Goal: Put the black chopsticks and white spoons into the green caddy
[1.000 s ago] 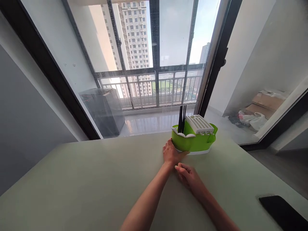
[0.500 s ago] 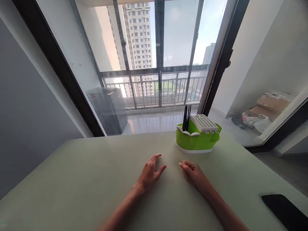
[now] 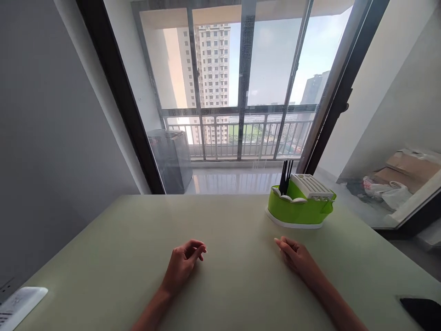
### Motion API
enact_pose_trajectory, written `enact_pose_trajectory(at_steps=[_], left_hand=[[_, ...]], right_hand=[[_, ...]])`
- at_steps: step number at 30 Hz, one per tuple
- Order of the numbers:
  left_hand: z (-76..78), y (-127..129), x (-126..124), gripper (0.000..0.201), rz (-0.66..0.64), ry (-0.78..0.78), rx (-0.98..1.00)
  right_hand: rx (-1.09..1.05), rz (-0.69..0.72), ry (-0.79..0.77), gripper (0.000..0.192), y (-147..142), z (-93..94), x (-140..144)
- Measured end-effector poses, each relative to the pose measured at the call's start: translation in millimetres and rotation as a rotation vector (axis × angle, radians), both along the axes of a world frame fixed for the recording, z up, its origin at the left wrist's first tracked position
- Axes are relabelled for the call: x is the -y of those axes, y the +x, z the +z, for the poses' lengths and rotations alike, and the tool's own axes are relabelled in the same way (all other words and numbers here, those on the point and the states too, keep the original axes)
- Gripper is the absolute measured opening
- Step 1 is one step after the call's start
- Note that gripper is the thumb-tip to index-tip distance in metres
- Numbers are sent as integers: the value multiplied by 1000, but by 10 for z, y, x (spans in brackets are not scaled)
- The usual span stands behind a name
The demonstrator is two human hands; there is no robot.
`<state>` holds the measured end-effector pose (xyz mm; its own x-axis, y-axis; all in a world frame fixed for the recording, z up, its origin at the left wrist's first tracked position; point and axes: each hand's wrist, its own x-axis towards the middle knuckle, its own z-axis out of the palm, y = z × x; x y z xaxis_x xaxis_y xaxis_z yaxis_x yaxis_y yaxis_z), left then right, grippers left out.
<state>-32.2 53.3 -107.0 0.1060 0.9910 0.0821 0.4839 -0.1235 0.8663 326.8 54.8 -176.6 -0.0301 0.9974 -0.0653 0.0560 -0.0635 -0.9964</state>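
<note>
the green holder point(image 3: 299, 212) stands on the far right part of the surface point(image 3: 103, 257), close to the edge that faces the window, with its white slotted insert point(image 3: 312, 185) tilted up at the back and a few dark sticks point(image 3: 285, 177) poking upright out of its left compartment. your right hand point(image 3: 294, 255) lies nearest to it, just short of its white base but not touching, fingers point(image 3: 280, 241) loosely curled toward it and holding nothing. your left hand point(image 3: 182, 264) rests well apart from the holder, near the middle of the surface, fingers point(image 3: 198, 248) half curled in and empty too.

the risk i see sits at that far edge: the holder looks light, so a careless shove from your right hand could slide it toward the window side or tip it, and the tall sticks would likely spill out first since they stand loose and high. a one-handed pull on the rim could also lift the green shell off its white base, if the two are separate; i cannot tell.

further out, a dark phone point(image 3: 422, 312) lies near your right forearm at the lower right edge, where a sweeping elbow could knock it off. a white device point(image 3: 19, 305) sits at the lower left corner, partly over the edge as far as i can see.
</note>
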Motion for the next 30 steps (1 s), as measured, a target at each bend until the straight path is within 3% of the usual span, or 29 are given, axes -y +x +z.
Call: enact_pose_trajectory(at_steps=[15,24,30], left_hand=[[-63,-10,39,41,27,10,35],[-87,-14,38,35,44,4,76],[-66,-12,45,37,25,-19,55]], right_hand=[[46,-6,0,56,-48,33,58],[64,5,15,56,-18,-67,33],[35,2,7,55,-49,-12,45]])
